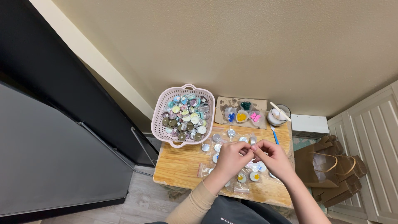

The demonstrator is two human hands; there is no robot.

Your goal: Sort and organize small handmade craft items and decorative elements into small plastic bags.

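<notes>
My left hand (232,158) and my right hand (271,157) meet over the middle of a small wooden table (178,166). Their fingertips pinch together on a small clear plastic bag (251,146) held between them. What is in the bag is too small to tell. Under and around my hands lie several small round tins (216,137) and clear bags, some tins holding coloured filling (254,176).
A pink plastic basket (162,108) full of small round tins stands at the table's back left. Behind my hands is a brown board (224,102) with cups of blue, yellow, pink and green bits, and a jar (277,115) with a stick. Brown paper bags (321,166) stand at right.
</notes>
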